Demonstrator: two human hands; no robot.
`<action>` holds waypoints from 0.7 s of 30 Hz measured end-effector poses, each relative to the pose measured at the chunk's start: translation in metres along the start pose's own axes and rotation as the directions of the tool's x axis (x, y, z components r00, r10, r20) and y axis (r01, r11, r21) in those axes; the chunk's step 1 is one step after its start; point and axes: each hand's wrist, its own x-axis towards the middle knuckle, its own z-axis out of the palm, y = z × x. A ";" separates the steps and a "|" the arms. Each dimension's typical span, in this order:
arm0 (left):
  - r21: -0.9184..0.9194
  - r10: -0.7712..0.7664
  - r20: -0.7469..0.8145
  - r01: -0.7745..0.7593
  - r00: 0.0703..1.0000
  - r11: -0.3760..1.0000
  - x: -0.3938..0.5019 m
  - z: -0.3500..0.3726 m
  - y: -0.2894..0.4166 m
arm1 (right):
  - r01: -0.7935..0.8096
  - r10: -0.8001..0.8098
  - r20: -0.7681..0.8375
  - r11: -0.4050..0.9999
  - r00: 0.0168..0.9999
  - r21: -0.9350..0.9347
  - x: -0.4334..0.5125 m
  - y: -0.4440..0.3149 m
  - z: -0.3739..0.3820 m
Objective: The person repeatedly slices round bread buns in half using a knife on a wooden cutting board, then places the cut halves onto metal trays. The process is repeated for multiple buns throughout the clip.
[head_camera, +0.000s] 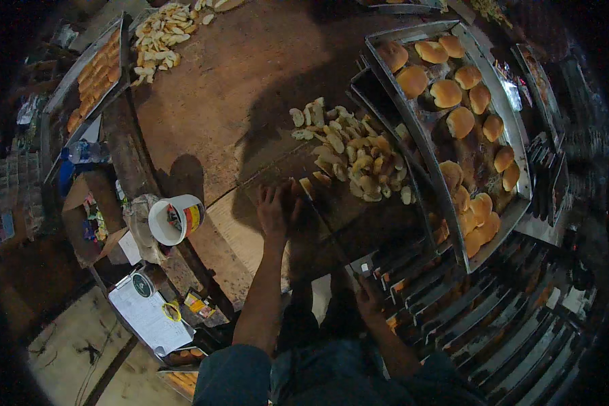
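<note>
My left hand (275,210) rests on the wooden tabletop in shadow, fingers curled over a piece of bread (305,187) whose pale cut face shows beside them. In my right hand (369,302) is the handle of a long knife (330,226). Its thin blade slants up and left, the far end at the bread. Just right of the blade lies another small bread slice (322,178). Beyond it spreads a heap of bread slices (358,152), pale inside with browned crusts.
A metal tray (449,213) of round buns (446,94) overlaps the table's right side, above stacked dark trays (477,309). A white bucket (165,223), a cardboard box (89,218) and papers (149,314) stand left. More slices (162,35) and a bun tray (124,45) lie far left.
</note>
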 end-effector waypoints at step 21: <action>0.013 -0.205 -0.025 0.205 0.978 0.979 0.004 0.009 0.054 | 0.095 -0.113 -0.236 0.992 0.965 -0.084 0.186 -0.048 0.008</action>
